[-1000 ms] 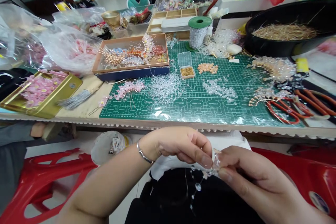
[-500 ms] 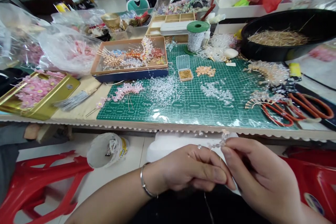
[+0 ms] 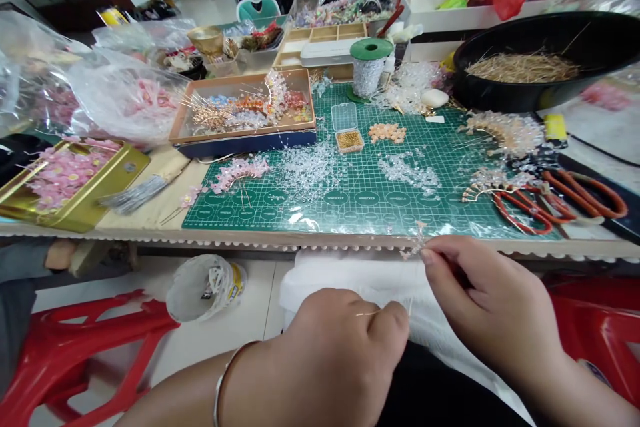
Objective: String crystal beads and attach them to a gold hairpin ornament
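While under the bench edge, right hand pinched on beaded sprig, left hand — apart, lower — clenched on wire.

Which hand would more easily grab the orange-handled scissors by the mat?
Probably the right hand, though it pinches a clear beaded sprig: the orange-handled scissors lie near it, at the right end of the green cutting mat. The left hand sits farther off, pinching a thin gold wire.
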`<control>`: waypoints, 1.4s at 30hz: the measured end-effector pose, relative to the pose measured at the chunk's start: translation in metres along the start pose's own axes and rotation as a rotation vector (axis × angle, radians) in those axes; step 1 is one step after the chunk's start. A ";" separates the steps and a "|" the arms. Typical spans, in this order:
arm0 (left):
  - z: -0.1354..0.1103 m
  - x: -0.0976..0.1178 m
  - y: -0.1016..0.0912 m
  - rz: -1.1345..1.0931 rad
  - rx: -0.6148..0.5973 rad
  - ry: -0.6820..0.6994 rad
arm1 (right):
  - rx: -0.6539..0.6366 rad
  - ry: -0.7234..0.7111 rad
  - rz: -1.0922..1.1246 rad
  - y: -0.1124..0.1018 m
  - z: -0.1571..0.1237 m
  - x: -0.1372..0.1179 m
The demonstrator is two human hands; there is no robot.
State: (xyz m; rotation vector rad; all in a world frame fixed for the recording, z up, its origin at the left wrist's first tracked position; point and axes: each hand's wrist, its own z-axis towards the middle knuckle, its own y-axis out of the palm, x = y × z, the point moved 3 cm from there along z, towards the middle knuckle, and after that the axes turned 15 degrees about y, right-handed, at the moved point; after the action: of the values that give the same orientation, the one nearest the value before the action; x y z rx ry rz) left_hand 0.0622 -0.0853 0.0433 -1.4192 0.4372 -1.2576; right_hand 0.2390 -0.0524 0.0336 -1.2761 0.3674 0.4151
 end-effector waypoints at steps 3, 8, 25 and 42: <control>-0.004 0.009 0.001 0.176 -0.098 -0.070 | -0.046 -0.049 -0.053 0.010 0.005 0.003; -0.010 0.027 -0.028 0.382 0.014 0.040 | -0.226 -0.171 -0.094 0.024 0.007 0.000; 0.053 -0.075 -0.021 -0.632 -0.075 -0.341 | -0.529 -0.377 0.273 -0.030 -0.022 -0.025; 0.015 -0.052 0.038 -1.411 -0.219 -0.194 | -0.057 -0.446 -0.004 -0.031 0.005 -0.008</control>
State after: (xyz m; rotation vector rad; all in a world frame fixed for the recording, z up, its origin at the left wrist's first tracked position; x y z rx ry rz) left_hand 0.0706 -0.0461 -0.0094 -2.0815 -0.7579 -2.1311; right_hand 0.2473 -0.0559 0.0648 -1.1990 -0.0250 0.6933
